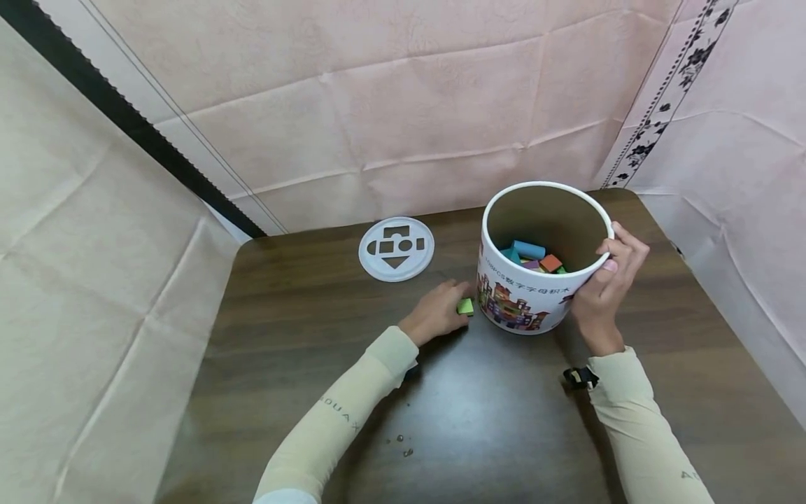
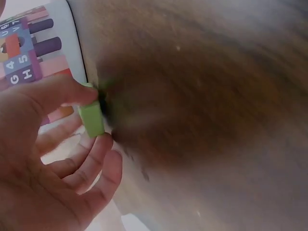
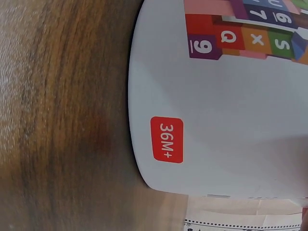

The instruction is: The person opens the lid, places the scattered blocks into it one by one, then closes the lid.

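In the head view my left hand (image 1: 437, 311) is low at the table, just left of a white printed bucket (image 1: 535, 297). Its thumb and fingers pinch a small light green block (image 1: 465, 306), which shows closer in the left wrist view as a green block (image 2: 92, 118) beside the bucket's base. With my right hand (image 1: 604, 294) I grip the bucket's rim on the right side. Inside the bucket lie several coloured blocks, among them a blue cylinder (image 1: 529, 250) and an orange block (image 1: 550, 263). The right wrist view is mostly filled by the bucket's wall (image 3: 231, 106).
A round white lid (image 1: 417, 264) with shaped holes lies flat behind my left hand. The brown wooden table (image 1: 302, 322) carries a few small dark specks (image 1: 408, 452) near its front. Pale cloth (image 1: 403, 126) hangs along the back and both sides.
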Available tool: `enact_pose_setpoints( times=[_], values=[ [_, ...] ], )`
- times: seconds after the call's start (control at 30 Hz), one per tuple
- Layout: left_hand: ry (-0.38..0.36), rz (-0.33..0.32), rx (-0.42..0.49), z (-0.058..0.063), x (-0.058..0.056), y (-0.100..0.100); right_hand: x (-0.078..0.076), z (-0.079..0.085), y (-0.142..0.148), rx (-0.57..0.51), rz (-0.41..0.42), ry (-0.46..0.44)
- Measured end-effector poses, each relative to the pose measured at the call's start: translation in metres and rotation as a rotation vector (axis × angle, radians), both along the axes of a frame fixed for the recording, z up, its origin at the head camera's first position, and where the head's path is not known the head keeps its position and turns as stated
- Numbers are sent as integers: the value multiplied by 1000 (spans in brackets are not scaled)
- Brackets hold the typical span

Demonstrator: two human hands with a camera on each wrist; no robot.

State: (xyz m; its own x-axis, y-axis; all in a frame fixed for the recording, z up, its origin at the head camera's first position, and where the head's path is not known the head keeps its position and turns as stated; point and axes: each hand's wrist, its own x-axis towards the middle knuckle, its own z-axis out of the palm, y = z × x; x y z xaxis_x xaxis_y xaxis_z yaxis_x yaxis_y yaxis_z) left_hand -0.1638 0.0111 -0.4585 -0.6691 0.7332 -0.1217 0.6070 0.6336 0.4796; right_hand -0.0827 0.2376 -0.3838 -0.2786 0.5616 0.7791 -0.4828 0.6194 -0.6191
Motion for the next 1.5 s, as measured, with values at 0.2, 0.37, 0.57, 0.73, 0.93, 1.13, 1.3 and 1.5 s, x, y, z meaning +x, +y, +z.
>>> enact_pose_setpoints(
  times=[0.2,0.37,0.57,0.73,0.93,1.13,1.3,1.5],
  values=[
    [-27,-48,-40,3,5,-4,-1,-11,12,1,-13,-17],
    [29,-158,-49,3,9,-7,2,-7,11,4,-10,-19],
    [77,-179,93,25,15,-10,-1,-16,20,-2,-23,-28],
    [133,-183,272,62,21,-11,2,-14,23,-3,-30,-30],
    [229,-219,585,120,28,-8,5,-1,16,6,-20,-15],
    [386,-290,593,172,20,6,5,5,9,13,2,-27],
    [317,-310,324,192,2,28,0,-6,12,26,12,-54],
    [153,-383,30,188,-24,65,-6,-24,20,39,12,-84]
  ],
)
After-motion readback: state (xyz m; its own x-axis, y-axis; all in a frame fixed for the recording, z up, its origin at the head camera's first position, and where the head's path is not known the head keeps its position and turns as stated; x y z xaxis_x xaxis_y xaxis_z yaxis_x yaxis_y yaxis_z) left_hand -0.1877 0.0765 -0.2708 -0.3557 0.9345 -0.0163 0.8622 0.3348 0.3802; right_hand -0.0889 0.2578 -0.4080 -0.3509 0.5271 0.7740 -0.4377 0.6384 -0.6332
